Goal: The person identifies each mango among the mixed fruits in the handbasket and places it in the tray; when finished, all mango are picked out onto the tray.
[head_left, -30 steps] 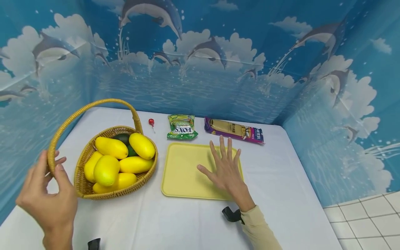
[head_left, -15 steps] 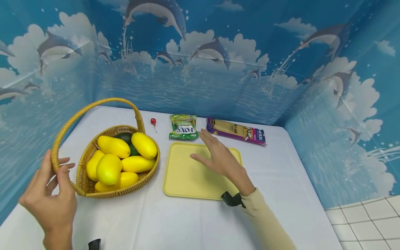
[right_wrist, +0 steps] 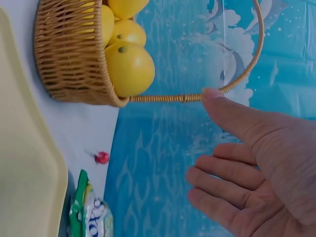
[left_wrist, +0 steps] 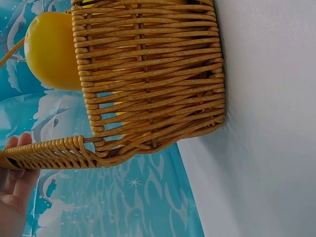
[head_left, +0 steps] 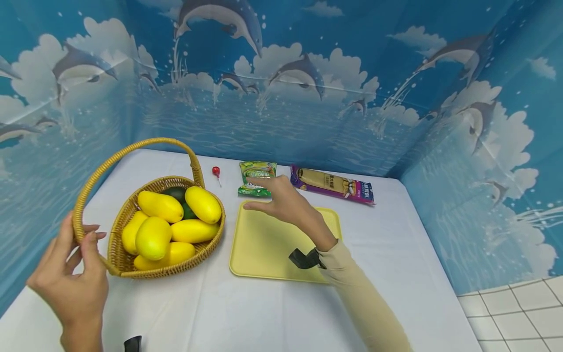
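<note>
Right hand [head_left: 288, 203] shifted left (gap before basket rim [head_left: 223, 215]).

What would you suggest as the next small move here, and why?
I would probably move the right grip left toward the yellow fruit in the basket: it is empty over the tray, while the left grip holds the handle, perhaps for steadiness.

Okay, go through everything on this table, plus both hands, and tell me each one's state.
Left hand, gripping the basket handle.
Right hand, thumb and fingers apart, holding nothing.
Basket, upright, loaded with yellow fruits and a dark green item.
Tray, lying flat.
Green packet, lying down, partly hidden in the head view.
Purple packet, lying flat, printing facing up.
Lollipop, lying on its side.
</note>
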{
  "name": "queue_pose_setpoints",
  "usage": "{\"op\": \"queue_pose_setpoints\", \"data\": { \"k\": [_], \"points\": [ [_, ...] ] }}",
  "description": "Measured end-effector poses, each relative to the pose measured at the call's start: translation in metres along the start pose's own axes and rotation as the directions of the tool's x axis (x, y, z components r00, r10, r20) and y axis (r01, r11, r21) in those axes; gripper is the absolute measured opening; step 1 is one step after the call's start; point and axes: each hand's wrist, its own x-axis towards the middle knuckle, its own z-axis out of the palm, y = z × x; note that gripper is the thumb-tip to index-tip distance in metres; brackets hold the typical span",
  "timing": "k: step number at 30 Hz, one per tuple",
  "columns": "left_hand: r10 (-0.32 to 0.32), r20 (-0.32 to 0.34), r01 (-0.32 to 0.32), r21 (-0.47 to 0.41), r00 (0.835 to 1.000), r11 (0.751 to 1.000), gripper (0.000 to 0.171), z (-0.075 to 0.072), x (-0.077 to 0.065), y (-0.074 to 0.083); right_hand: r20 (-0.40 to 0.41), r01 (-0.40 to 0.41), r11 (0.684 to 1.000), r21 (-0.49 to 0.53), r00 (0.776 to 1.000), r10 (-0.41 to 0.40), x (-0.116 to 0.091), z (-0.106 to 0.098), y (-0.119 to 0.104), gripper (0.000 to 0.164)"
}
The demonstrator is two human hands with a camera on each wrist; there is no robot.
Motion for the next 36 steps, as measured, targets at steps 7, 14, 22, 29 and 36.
{"op": "queue_pose_setpoints", "data": {
  "k": [7,14,22,29,36],
  "points": [
    [0.032,-0.015,-0.032,0.017,0.999,0.999,0.041,0.001,0.000,-0.002,0.044,0.060,0.997,0.055,0.997,-0.063,0.030,0.012,-0.002,0.059],
    [0.039,-0.018,-0.039,0.018,0.999,0.999,0.040,0.003,0.000,0.001,0.111,0.066,0.995,0.076,0.991,-0.074,0.051,0.027,-0.006,0.059],
    [0.040,-0.009,-0.039,0.043,0.999,0.998,0.040,0.002,0.001,0.008,0.208,0.071,0.993,0.096,0.974,-0.090,0.068,0.049,-0.018,0.063],
    [0.040,-0.014,-0.039,0.049,0.999,0.998,0.041,0.003,-0.002,0.002,0.233,0.018,0.999,0.050,0.972,-0.029,0.072,0.070,-0.024,0.072],
    [0.040,-0.034,-0.038,0.045,0.999,0.998,0.041,0.003,-0.002,-0.002,0.240,-0.010,1.000,0.017,0.971,0.005,0.073,0.078,-0.028,0.076]
  ]
}}
